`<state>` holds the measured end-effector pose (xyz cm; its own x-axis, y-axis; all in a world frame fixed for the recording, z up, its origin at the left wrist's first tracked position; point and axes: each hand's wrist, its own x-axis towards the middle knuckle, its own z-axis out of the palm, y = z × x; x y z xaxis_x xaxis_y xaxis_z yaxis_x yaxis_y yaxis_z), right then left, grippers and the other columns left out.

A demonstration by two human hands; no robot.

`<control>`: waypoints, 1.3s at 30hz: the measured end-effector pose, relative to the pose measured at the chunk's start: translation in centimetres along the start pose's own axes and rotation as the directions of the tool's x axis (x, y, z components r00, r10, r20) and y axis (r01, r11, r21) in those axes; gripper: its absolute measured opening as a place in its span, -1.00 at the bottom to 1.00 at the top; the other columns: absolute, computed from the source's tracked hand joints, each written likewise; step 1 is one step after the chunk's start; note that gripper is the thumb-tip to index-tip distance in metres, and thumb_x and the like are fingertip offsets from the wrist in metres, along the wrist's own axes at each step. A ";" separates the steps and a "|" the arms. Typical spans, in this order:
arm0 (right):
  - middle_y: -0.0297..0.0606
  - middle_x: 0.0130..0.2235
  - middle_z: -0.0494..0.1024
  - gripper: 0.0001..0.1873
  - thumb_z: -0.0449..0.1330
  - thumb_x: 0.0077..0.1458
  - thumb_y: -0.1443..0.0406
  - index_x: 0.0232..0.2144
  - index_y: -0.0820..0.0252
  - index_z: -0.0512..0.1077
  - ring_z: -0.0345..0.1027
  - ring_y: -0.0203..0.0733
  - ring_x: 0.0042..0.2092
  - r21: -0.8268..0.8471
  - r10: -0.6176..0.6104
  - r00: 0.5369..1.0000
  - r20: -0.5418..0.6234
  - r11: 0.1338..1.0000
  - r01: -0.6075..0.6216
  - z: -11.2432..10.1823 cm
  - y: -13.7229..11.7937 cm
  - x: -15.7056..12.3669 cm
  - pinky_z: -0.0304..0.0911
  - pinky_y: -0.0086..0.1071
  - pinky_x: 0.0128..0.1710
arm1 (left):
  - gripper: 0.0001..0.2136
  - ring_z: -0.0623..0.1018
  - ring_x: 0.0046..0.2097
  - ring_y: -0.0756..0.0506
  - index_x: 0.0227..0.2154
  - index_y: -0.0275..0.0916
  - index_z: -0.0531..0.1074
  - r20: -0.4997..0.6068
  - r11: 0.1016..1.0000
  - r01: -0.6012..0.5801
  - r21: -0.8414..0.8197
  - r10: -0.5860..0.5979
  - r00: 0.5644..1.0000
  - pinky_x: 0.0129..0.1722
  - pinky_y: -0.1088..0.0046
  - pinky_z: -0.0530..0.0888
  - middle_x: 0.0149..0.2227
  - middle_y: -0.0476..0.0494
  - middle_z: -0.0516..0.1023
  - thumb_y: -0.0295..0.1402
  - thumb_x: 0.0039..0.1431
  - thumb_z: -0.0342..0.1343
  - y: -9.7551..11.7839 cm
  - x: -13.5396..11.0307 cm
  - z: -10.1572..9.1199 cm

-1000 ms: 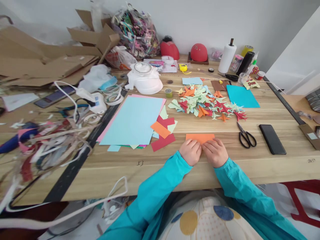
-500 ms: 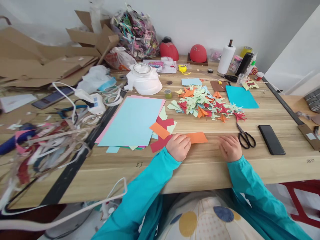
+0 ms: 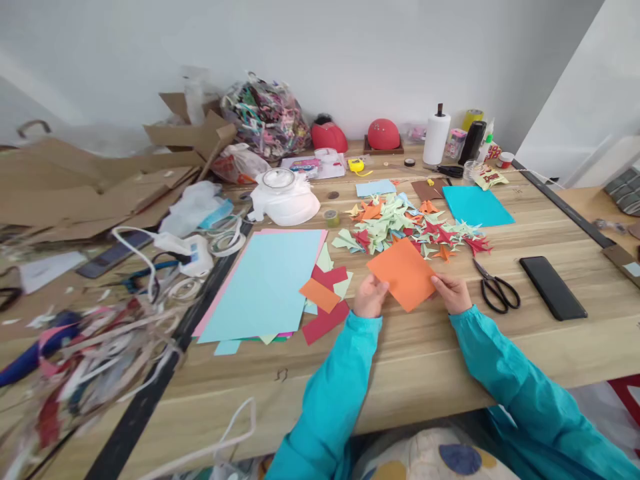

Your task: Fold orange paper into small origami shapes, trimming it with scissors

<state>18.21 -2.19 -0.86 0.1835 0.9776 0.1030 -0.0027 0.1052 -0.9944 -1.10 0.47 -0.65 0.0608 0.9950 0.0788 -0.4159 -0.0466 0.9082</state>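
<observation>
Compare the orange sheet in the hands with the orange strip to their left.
The orange sheet is roughly square; the orange strip is a narrow rectangle. The orange sheet looks larger than the orange strip. The left hand and right hand hold the orange sheet, while the orange strip lies over red paper, untouched. Both are plain orange.

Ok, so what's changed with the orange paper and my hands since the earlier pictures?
The orange paper was a narrow strip flat on the table; now it shows as a square, one corner toward you. Your right hand, off it half a second ago, has taken its right corner. Your left hand has moved right, still holding it. The scissors and phone stayed put.
</observation>
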 end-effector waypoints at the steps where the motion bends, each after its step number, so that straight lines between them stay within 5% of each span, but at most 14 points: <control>1: -0.30 -0.50 0.52 -0.60 0.22 -0.14 0.02 -0.43 0.25 0.51 0.37 -0.25 -0.56 0.040 0.051 0.998 0.025 0.998 -0.052 0.3 0.2 -0.2 0.38 -0.34 -0.64 | -0.44 0.50 -0.10 -0.29 -0.24 -0.35 0.43 0.026 0.985 0.117 -0.123 -0.115 0.993 -0.10 0.14 0.43 -0.20 -0.35 0.53 -0.09 -0.33 0.31 -0.8 -0.3 0.6; 4: -0.29 -0.48 0.53 -0.62 0.22 -0.13 0.04 -0.41 0.25 0.52 0.36 -0.27 -0.57 0.035 0.119 0.990 0.079 0.992 -0.122 0.9 0.6 -0.7 0.38 -0.35 -0.63 | -0.54 0.51 -0.12 -0.29 -0.31 -0.33 0.46 0.000 0.906 0.265 -0.330 -0.281 0.960 -0.06 0.11 0.41 -0.24 -0.30 0.55 -0.23 -0.35 0.36 -2.1 -1.2 2.2; 10: -0.26 -0.46 0.55 -0.65 0.17 -0.05 0.07 -0.36 0.22 0.52 0.39 -0.24 -0.52 -0.184 0.087 0.985 0.150 0.981 -0.058 0.1 0.5 -0.2 0.37 -0.35 -0.53 | -0.56 0.52 -0.12 -0.22 -0.20 -0.28 0.44 -0.174 0.871 0.273 -0.408 -0.367 0.914 -0.03 0.15 0.40 -0.19 -0.25 0.55 -0.39 -0.25 0.33 -1.6 -0.7 2.8; 13: -0.21 -0.43 0.56 -0.64 0.14 -0.02 0.09 -0.31 0.26 0.49 0.43 -0.21 -0.43 -0.275 -0.013 0.997 -0.081 0.961 -0.010 -1.3 0.4 0.6 0.38 -0.32 -0.38 | -0.54 0.51 -0.10 -0.23 -0.17 -0.26 0.42 -0.213 0.862 0.264 -0.432 -0.382 0.900 -0.03 0.13 0.39 -0.19 -0.24 0.54 -0.43 -0.24 0.32 -1.4 -0.1 2.5; 15: -0.19 -0.42 0.55 -0.61 0.12 -0.01 0.11 -0.22 0.28 0.44 0.43 -0.21 -0.41 -0.372 -0.091 0.953 -0.290 0.928 -0.024 -2.8 0.6 1.0 0.36 -0.31 -0.36 | -0.56 0.51 -0.10 -0.23 -0.16 -0.26 0.41 -0.241 0.857 0.247 -0.453 -0.385 0.891 -0.02 0.12 0.39 -0.19 -0.24 0.55 -0.45 -0.21 0.30 -1.2 0.3 2.2; 19: -0.13 -0.28 0.53 -0.62 0.03 0.00 0.22 -0.15 0.27 0.41 0.40 -0.14 -0.27 -0.734 -0.331 0.831 -0.447 0.667 -0.129 -6.6 1.1 0.9 0.29 -0.26 -0.25 | -0.68 0.52 -0.11 -0.20 -0.21 -0.28 0.43 -0.292 0.839 0.222 -0.497 -0.403 0.867 -0.02 0.13 0.40 -0.19 -0.24 0.55 -0.49 -0.11 0.23 -0.8 0.7 1.5; 22: -0.03 -0.13 0.42 -0.54 0.09 -0.09 0.26 -0.07 0.24 0.37 0.29 0.03 -0.13 -0.870 -0.382 0.801 -0.462 0.371 -0.325 -8.6 0.9 -0.1 0.18 -0.10 -0.15 | -0.76 0.51 -0.09 -0.20 -0.25 -0.28 0.44 -0.289 0.821 0.211 -0.531 -0.410 0.865 -0.01 0.12 0.39 -0.18 -0.23 0.54 -0.49 -0.04 0.18 -0.7 1.0 1.1; 24: -0.01 -0.15 0.39 -0.57 0.09 -0.09 0.25 -0.12 0.25 0.40 0.24 0.05 -0.13 -0.872 -0.342 0.809 -0.478 0.294 -0.391 -9.1 0.7 -0.9 0.16 -0.09 -0.15 | -0.79 0.49 -0.06 -0.21 -0.25 -0.28 0.44 -0.278 0.809 0.211 -0.549 -0.414 0.867 0.00 0.11 0.38 -0.17 -0.22 0.54 -0.49 -0.02 0.16 -0.5 1.1 0.9; 29: -0.07 -0.16 0.35 -0.61 0.06 -0.05 0.27 -0.12 0.21 0.40 0.21 -0.02 -0.16 -0.863 -0.273 0.828 -0.490 0.286 -0.416 -8.4 0.9 -2.5 0.14 -0.14 -0.16 | -0.81 0.46 -0.02 -0.21 -0.26 -0.29 0.44 -0.307 0.797 0.214 -0.565 -0.444 0.842 0.03 0.11 0.36 -0.17 -0.22 0.54 -0.51 0.02 0.12 0.2 1.2 0.7; 34: -0.09 -0.20 0.39 -0.60 0.03 -0.10 0.34 -0.16 0.23 0.44 0.24 -0.06 -0.18 -0.881 -0.338 0.827 -0.450 0.321 -0.349 -8.7 1.4 -3.0 0.15 -0.19 -0.17 | -0.83 0.47 -0.03 -0.21 -0.27 -0.28 0.45 -0.282 0.788 0.225 -0.573 -0.447 0.849 0.04 0.09 0.34 -0.20 -0.21 0.55 -0.50 0.03 0.11 0.3 1.2 0.6; 39: -0.07 -0.24 0.43 -0.62 0.04 -0.12 0.38 -0.22 0.26 0.49 0.29 -0.04 -0.21 -0.908 -0.263 0.883 -0.390 0.267 -0.321 -9.5 1.3 -2.7 0.19 -0.17 -0.19 | -0.81 0.49 -0.07 -0.19 -0.25 -0.29 0.44 -0.224 0.758 0.248 -0.603 -0.459 0.860 0.05 0.08 0.33 -0.26 -0.17 0.57 -0.52 0.03 0.10 -0.2 1.2 0.2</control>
<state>27.05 -6.44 -2.68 0.5457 0.7641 0.3439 0.8333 -0.4516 -0.3189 -0.74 1.63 -0.64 0.0402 0.8967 -0.4408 -0.8477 0.2641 0.4600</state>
